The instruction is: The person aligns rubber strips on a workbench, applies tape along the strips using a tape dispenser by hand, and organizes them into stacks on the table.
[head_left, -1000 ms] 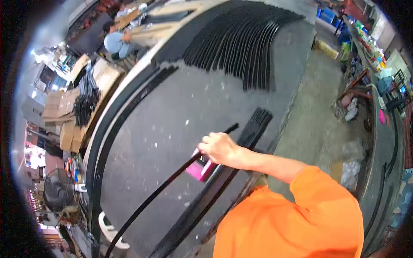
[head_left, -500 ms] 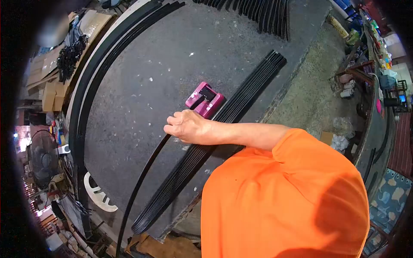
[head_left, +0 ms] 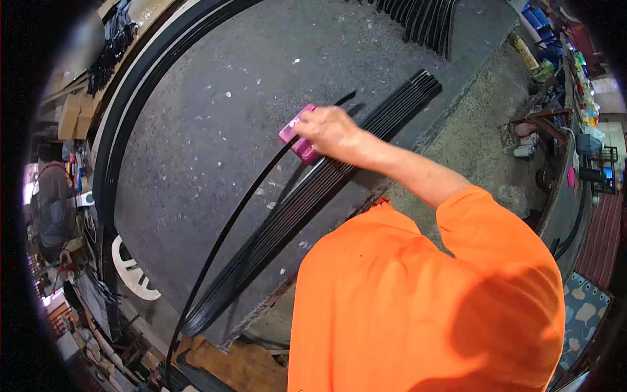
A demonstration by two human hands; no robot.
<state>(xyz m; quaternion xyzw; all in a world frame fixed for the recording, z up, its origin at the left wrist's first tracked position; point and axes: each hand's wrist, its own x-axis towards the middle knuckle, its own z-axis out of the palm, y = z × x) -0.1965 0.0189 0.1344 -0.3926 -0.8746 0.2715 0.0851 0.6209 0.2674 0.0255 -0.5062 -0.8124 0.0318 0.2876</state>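
Observation:
My right hand (head_left: 330,132) is over a small pink block-like tool (head_left: 302,149) and hides much of it. Its fingers are curled round a long, thin black strip (head_left: 230,225), though the exact grip is partly hidden and slightly blurred. The strip bows from the lower left up to the hand, and its tip shows beyond the fingers at the upper right. Beside the tool lies a bundle of similar black strips (head_left: 300,219), slanting across the dark worktop (head_left: 196,157). My left hand is out of view.
More black strips (head_left: 428,23) lie fanned at the far edge. Long curved black strips (head_left: 140,91) follow the worktop's left rim. A white slotted piece (head_left: 130,271) stands at lower left, near a fan (head_left: 55,209). Cardboard boxes (head_left: 75,117) are at left; a cluttered shelf runs along the right.
My right hand has moved up and right, from below the pink tool to over it. The strip has gone with it, and its tip now shows past the tool. The view has shifted slightly.

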